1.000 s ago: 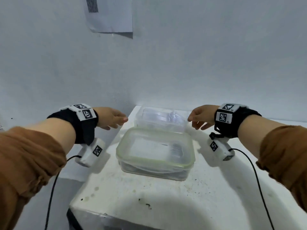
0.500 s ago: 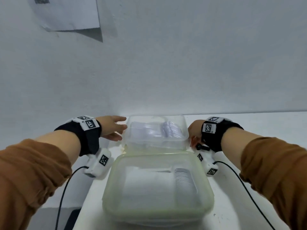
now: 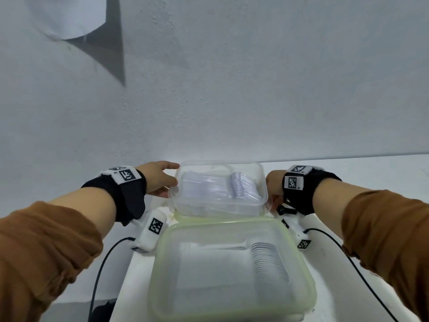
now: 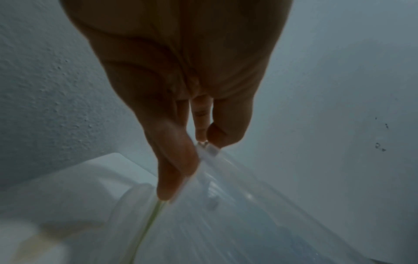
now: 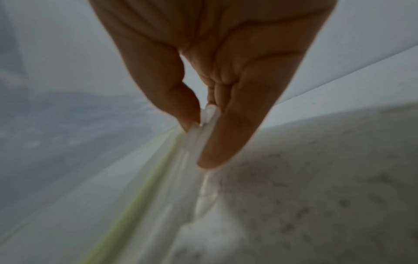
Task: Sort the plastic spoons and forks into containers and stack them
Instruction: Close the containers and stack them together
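A clear lidded container (image 3: 220,189) with white plastic cutlery inside sits at the back of the white table, just behind a larger green-rimmed lidded container (image 3: 232,270) that also holds white cutlery. My left hand (image 3: 162,178) pinches the clear container's left edge, with thumb and fingers on its rim (image 4: 208,151). My right hand (image 3: 274,188) pinches the side tab (image 5: 201,132) on its right edge. In the head view the right hand's fingers are hidden behind the container.
The white table (image 3: 329,256) stands against a white wall (image 3: 232,89); its left edge drops off beside my left wrist. A paper sheet (image 3: 67,15) hangs on the wall at upper left. Black cables (image 3: 99,270) trail from both wrist cameras.
Both hands have closed in from beside the clear container and taken hold of its two side edges. The head has moved closer, so both containers look larger.
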